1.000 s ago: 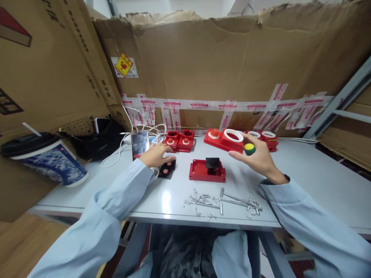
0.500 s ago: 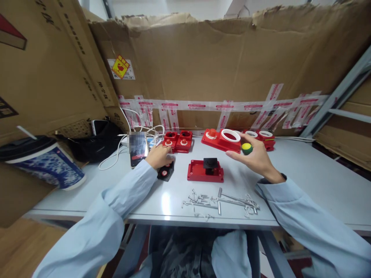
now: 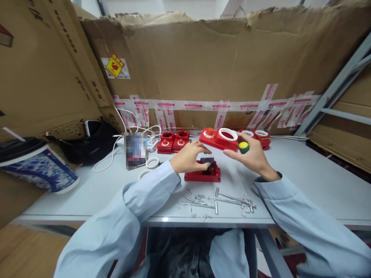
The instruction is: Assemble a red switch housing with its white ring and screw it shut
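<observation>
My right hand (image 3: 254,155) grips the right end of a red push-button box cover (image 3: 213,143), raised above the table. The cover carries an orange-red button and a white ring around an opening. A green-and-yellow round button (image 3: 244,147) shows between the thumb and fingers of that hand. My left hand (image 3: 189,157) is over the red box base (image 3: 199,177), its fingers apart and its thumb by the black block (image 3: 208,160) standing in the base. Whether the thumb touches the block, I cannot tell. White rings (image 3: 152,162) lie left of my left sleeve.
Loose screws (image 3: 195,198) and T-handled metal tools (image 3: 232,199) lie near the front edge. Other red button boxes stand behind, at left (image 3: 173,142) and right (image 3: 262,139). A phone (image 3: 135,150), white cables (image 3: 114,154), black bag (image 3: 84,144) and large cup (image 3: 40,166) are at left.
My left hand has moved right, from the black part with red-and-white discs to the black block in the red base. My right hand still holds the cover.
</observation>
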{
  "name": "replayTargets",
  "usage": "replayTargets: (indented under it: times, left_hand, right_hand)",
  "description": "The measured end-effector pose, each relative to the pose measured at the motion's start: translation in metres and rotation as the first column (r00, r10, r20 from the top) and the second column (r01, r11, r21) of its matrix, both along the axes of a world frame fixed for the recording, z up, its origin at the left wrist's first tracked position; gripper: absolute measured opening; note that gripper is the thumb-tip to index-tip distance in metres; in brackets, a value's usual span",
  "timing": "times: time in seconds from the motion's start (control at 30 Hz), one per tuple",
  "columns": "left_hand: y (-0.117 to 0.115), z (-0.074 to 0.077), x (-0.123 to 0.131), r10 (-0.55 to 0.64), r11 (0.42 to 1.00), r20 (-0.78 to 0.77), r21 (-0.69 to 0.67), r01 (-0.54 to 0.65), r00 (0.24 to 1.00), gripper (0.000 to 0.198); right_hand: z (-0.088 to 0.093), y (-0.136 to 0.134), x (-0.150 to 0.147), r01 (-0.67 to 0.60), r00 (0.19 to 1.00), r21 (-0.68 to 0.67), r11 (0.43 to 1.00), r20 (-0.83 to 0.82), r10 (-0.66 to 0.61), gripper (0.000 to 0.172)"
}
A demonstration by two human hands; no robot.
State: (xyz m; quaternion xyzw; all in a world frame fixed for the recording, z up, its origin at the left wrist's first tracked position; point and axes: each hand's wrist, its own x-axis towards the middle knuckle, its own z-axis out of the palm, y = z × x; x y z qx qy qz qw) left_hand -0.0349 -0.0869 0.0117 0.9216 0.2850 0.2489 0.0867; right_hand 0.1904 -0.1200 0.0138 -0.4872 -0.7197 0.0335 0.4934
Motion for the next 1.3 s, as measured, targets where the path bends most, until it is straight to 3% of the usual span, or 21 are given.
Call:
replayTargets:
  times: [0.4,1.3]
  left_hand:
    - [0.0035,-0.0031,0.0024,0.024,0.999,-0.089,-0.028,-0.027,0.996,0.035]
    - [0.0063,-0.0051,0.0018,-0.005,0.998,-0.083,-0.062,0.0,0.997,0.035]
  right_hand:
    - [0.0009,-0.0024,-0.0028,0.004,1.0,-0.041,0.999,-0.015,-0.005,0.064]
    - [-0.0002,-0.0025,-0.0025,0.002,1.0,-0.062,0.998,-0.003,-0.002,0.063]
